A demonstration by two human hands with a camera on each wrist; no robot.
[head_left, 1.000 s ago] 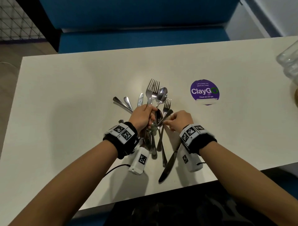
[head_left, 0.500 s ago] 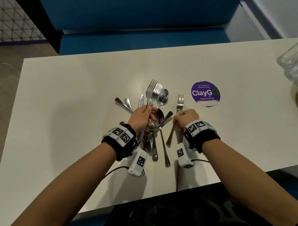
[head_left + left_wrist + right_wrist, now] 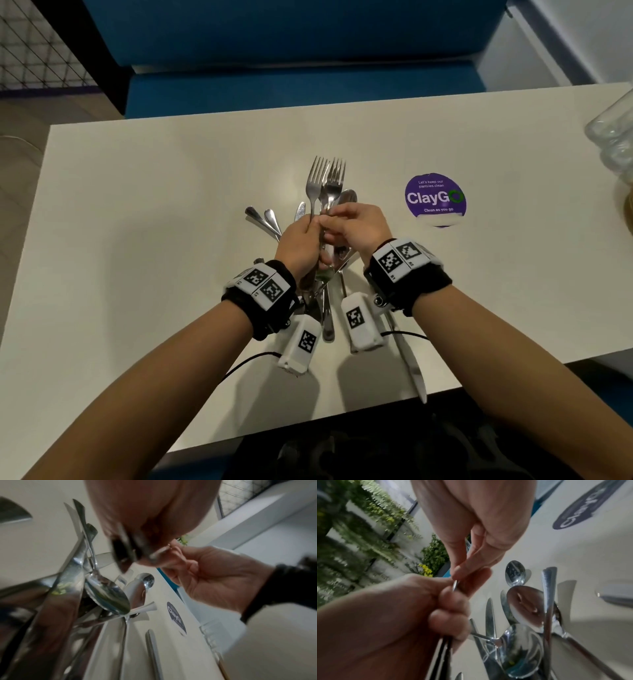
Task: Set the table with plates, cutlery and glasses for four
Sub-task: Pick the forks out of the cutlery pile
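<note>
Tabletop (image 3: 137,222): plain cream-white. Cutlery (image 3: 327,185): polished silver. Round sticker (image 3: 435,198): purple, white lettering, a green ring. Wristbands (image 3: 270,291): black, carrying white blocks printed with black-and-white square codes. Bench (image 3: 291,85) at far side: blue. Clear glasses (image 3: 613,130) at right edge.

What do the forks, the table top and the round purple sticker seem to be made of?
Forks: polished metal, probably stainless steel; they are silvery and give bright reflections.
Table top: smooth cream surface with a soft sheen, perhaps laminate; the core is not visible.
Sticker: thin printed film or paper lying flat; which one is unclear.
</note>
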